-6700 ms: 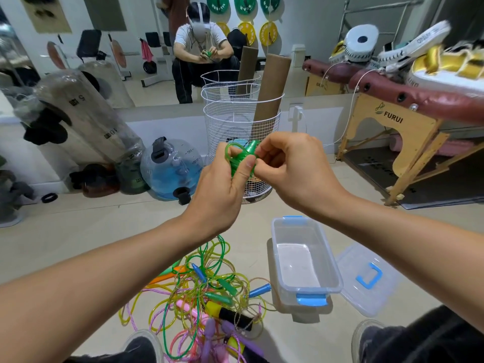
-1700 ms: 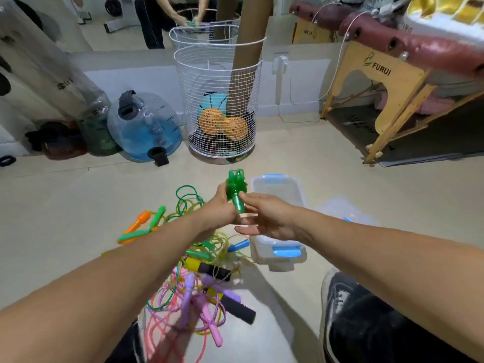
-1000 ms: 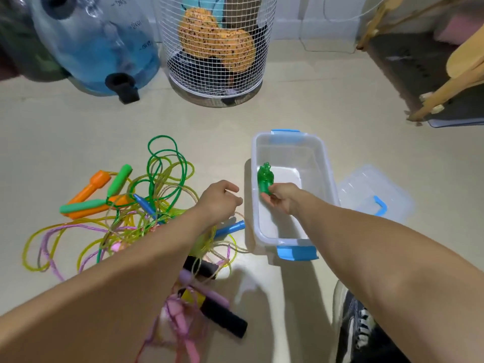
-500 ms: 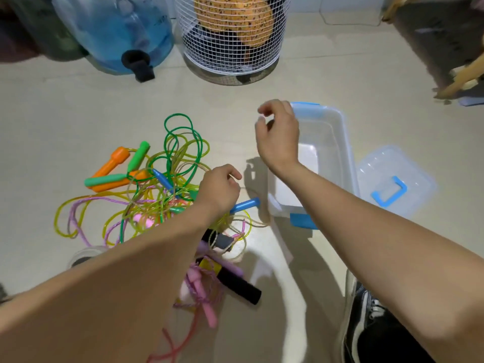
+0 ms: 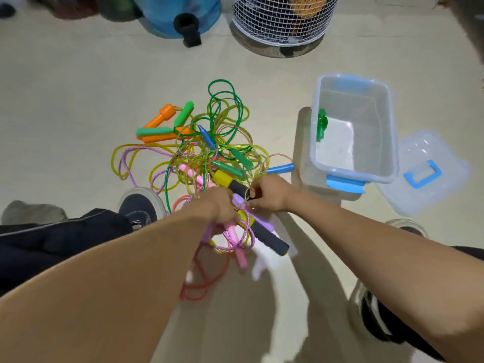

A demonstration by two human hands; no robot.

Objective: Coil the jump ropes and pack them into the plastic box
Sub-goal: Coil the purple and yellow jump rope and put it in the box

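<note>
Where the pale floor (image 5: 65,82) spreads widest, a white wire basket (image 5: 282,19) and a blue water jug (image 5: 180,11) stand along the top edge. Nearer, the clear plastic box (image 5: 385,132) with blue latches sits open on the floor, a coiled green jump rope (image 5: 322,124) lying against its left inner wall; the box's lid (image 5: 429,174) rests just beside it on the right. Left of the box sprawls the tangle of jump ropes (image 5: 209,153), with orange, green, blue, pink and black handles. At its near edge, the left hand (image 5: 218,205) curls around a pink-handled rope, while the right hand (image 5: 269,195) pinches cord beside a black foam handle (image 5: 269,241). Motion blur hides the exact finger positions.
</note>
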